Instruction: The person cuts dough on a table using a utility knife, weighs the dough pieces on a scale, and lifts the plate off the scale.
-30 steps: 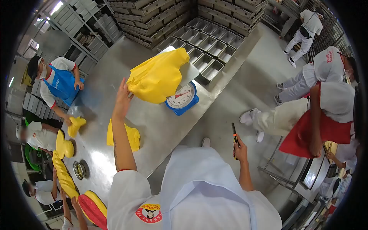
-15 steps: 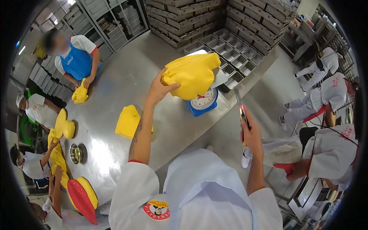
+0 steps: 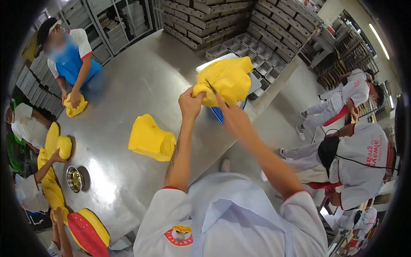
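A large lump of yellow dough [image 3: 229, 79] rests on the pan [image 3: 204, 67] of a blue dial scale [image 3: 217, 114]. My left hand [image 3: 190, 103] is closed on the dough's near left edge, thumb on top. In my right hand [image 3: 234, 120] is a knife [image 3: 211, 87], its dark blade lying against the dough close to the left fingers; the fist covers the handle. The hands, forearm and dough hide the scale's dial. A separate block of yellow dough [image 3: 150, 137] sits on the steel table left of my left forearm.
Metal loaf pans [image 3: 257, 55] stand behind the scale, with more stacked at the back. Left on the steel table [image 3: 124, 98] are a metal bowl [image 3: 75, 179], long yellow dough and a red-and-yellow dough piece [image 3: 89, 229]. Co-workers handle dough there; several people stand right.
My right hand has brought the knife from beside the table up to the dough. My left hand has shifted right and down along the dough's edge. The view has turned slightly.
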The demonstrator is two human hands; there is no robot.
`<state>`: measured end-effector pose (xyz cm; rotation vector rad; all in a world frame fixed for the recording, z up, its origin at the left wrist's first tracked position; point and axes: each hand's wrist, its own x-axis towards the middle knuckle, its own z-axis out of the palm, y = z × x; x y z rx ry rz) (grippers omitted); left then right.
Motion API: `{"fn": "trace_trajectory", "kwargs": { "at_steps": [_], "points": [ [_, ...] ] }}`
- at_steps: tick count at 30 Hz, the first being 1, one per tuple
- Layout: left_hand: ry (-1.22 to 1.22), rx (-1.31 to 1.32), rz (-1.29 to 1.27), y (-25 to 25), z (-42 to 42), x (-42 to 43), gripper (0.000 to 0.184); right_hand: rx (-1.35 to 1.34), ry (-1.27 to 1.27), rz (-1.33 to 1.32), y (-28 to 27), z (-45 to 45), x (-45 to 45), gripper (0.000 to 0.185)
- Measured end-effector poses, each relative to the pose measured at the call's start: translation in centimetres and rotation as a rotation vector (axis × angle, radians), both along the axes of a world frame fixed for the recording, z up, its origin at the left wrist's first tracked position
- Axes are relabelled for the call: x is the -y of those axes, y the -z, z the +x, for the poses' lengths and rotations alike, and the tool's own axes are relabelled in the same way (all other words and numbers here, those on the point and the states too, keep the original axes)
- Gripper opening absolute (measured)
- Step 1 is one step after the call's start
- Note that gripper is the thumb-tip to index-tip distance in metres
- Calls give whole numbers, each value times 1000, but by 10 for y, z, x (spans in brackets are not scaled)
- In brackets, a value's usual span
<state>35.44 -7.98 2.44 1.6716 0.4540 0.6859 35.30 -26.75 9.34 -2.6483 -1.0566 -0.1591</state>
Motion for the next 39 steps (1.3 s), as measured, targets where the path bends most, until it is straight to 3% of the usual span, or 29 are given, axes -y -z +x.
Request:
{"fn": "trace_trajectory", "kwargs": {
  "at_steps": [4, 6, 9, 12, 13, 15, 17, 18, 20, 21, 23, 24, 25, 26, 28, 29, 31, 34, 37, 39],
  "points": [
    [97, 78, -617, 7, -4, -4, 28, -121, 20, 44, 28, -52, 85, 81],
    [196, 144, -827, 27, 0, -12, 30, -196, 57, 51, 5, -65, 97, 82],
    [400, 433, -1235, 79, 3, -5, 40, -104, 82, 148, -78, -57, 56, 78],
    [437, 514, -1283, 79, 0, 0, 41, 109, -109, 100, -73, -12, -20, 67],
    [405, 511, -1187, 76, -4, 0, 40, 169, -193, 54, -51, 10, -46, 64],
    [336, 508, -997, 59, -10, -6, 37, -23, -120, -184, -26, 30, -89, 62],
    [195, 368, -932, 47, -19, -13, 34, -3, -96, -148, -5, 18, -75, 63],
    [117, 302, -910, 46, -20, -14, 33, 8, -92, -143, 1, 9, -59, 63],
    [-12, 419, -978, 78, -15, -23, 30, 8, -92, -90, 3, -26, -11, 64],
    [-66, 479, -1003, 88, -14, -32, 29, -100, -114, -79, 33, -35, 32, 65],
    [-24, 672, -1034, 83, -35, -81, 30, -290, 99, -289, 91, -53, 123, 65],
    [-9, 766, -1020, 86, -47, -110, 32, -290, 151, -268, 93, -59, 147, 63],
    [-17, 834, -942, 113, -64, -140, 34, -290, 203, -246, 95, -66, 170, 60],
    [-238, 513, -432, 145, -86, -174, 37, -237, 156, -88, 75, -79, 178, 58],
    [-350, 444, -490, 134, -116, -187, 42, -292, 304, -17, 80, -84, 198, 54],
    [-253, 675, -1080, 91, -136, -171, 46, -311, 396, 22, 82, -89, 211, 52],
    [-272, 527, -1059, 42, -148, -130, 51, -360, 471, 61, 150, -86, 245, 52],
    [38, 334, -1015, 34, -158, -93, 45, -516, 459, 180, 188, -86, 251, 52],
    [117, -166, -317, 78, -143, -51, 32, -583, 464, 251, 195, -75, 232, 53],
    [166, -380, 289, 75, -137, 1, 33, -595, 492, 295, 195, -71, 230, 53]
  ]
}}
